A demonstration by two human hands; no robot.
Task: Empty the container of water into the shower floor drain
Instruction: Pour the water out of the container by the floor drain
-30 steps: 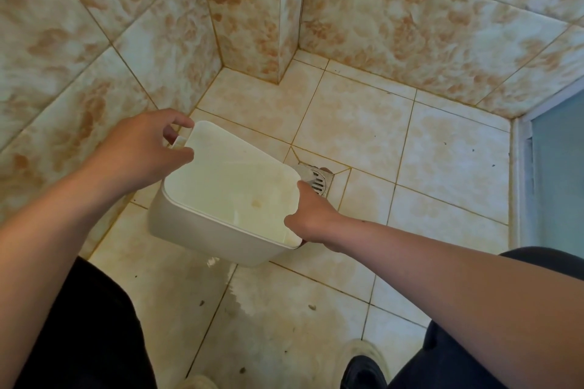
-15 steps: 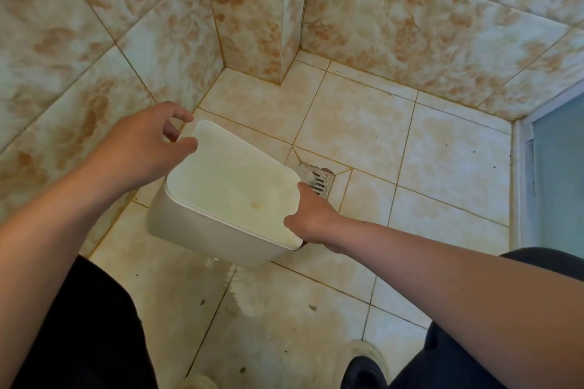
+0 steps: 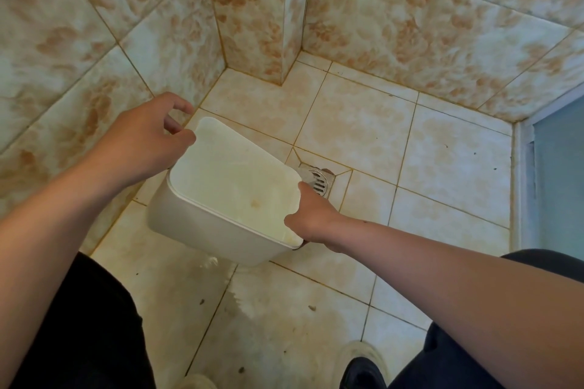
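A white rectangular container (image 3: 189,224) is held above the tiled shower floor, with cloudy water inside it. My right hand (image 3: 311,215) grips its near right corner. My left hand (image 3: 142,139) rests at the far left rim, thumb on the edge and fingers spread apart above the corner. The metal floor drain (image 3: 317,181) lies just beyond the container's right edge, partly hidden by it and by my right thumb.
Tiled walls (image 3: 94,41) close in on the left and back, with a jutting corner column (image 3: 262,25). A frosted door (image 3: 559,174) stands at the right. A wet patch (image 3: 252,303) spreads on the floor below the container. My shoes (image 3: 363,363) are at the bottom.
My left hand's fingers have lifted and spread from the far left corner, leaving the thumb on the rim. The container has shifted slightly right toward the drain.
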